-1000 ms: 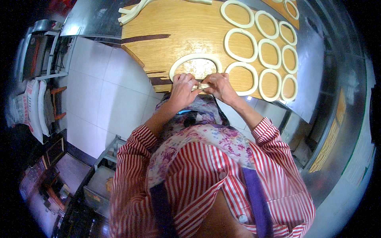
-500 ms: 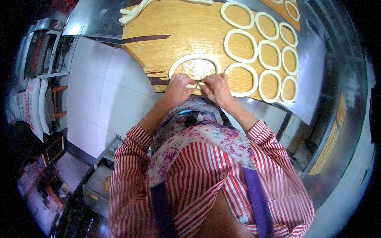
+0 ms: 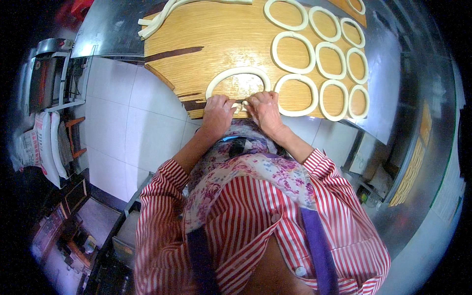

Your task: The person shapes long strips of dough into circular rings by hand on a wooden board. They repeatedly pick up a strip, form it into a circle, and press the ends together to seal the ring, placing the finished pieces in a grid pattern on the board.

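Observation:
A pale dough rope (image 3: 240,71) curves in an arch on the wooden board (image 3: 221,51), close to the board's near edge. Its two ends come round toward me and nearly meet between my hands. My left hand (image 3: 218,115) is closed on one end, fingers bent over it. Opposite, my right hand (image 3: 267,110) pinches the other end with thumb and fingers. Between the fingertips the ends look flattened and uneven; whether they touch is too small to tell. Just right of my right hand lies a finished dough ring (image 3: 297,114).
Several more dough rings (image 3: 293,72) lie in rows on the board's right side. Long dough strands (image 3: 169,11) rest at its far left edge. Dark gaps mark the board's left part. White sacks (image 3: 45,147) stand at the left, beside a tiled floor (image 3: 110,128).
My hands stay at the rope's ends; my right fingers have shifted slightly and the ends between them now look flatter. The whole view has moved a little.

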The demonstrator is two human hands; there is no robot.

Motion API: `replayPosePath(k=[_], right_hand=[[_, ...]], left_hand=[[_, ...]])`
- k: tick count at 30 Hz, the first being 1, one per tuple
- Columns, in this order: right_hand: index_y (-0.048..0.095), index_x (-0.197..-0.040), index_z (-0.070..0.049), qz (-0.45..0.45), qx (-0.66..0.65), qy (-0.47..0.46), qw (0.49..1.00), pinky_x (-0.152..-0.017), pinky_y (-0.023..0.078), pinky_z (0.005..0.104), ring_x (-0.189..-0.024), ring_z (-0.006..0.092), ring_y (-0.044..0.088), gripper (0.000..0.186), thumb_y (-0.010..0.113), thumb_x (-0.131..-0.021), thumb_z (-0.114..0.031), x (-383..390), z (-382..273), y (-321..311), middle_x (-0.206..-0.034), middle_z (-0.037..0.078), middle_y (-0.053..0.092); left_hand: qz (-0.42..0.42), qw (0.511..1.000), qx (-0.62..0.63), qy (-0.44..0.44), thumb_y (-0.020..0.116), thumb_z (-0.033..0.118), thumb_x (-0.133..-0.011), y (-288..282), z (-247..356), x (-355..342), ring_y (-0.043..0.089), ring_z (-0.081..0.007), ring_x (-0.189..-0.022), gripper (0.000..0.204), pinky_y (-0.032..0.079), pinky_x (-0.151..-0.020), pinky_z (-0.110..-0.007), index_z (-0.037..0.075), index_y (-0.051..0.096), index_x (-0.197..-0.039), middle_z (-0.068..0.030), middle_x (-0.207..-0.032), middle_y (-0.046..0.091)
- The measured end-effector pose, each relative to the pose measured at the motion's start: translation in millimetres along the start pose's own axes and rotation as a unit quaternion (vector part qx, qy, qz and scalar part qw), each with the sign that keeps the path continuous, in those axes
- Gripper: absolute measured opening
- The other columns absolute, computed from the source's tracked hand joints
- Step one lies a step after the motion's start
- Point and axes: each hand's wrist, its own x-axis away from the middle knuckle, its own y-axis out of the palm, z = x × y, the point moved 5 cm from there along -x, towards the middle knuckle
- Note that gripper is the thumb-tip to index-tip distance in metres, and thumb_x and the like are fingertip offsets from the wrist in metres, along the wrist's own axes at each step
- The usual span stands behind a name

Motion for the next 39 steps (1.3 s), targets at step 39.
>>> replayPosePath(k=[39], right_hand=[[0.073, -0.1, -0.005, -0.082, -0.064, 0.002, 0.995, -0.097, 0.035, 0.0442, -0.102, 0.0264, 0.06, 0.025, 0.075, -0.079, -0.02, -6.7, -10.6, -2.1, -0.1, 0.008, 0.068]], left_hand=[[-0.075, 0.993, 0.08, 0.053, 0.067, 0.01, -0.082, -9.1, -6.3, -3.3, 0.055, -0.0316, -0.11, 0.034, 0.031, -0.112, -0.05, 0.002, 0.067, -0.116, -0.0142, -0.106, 0.061]])
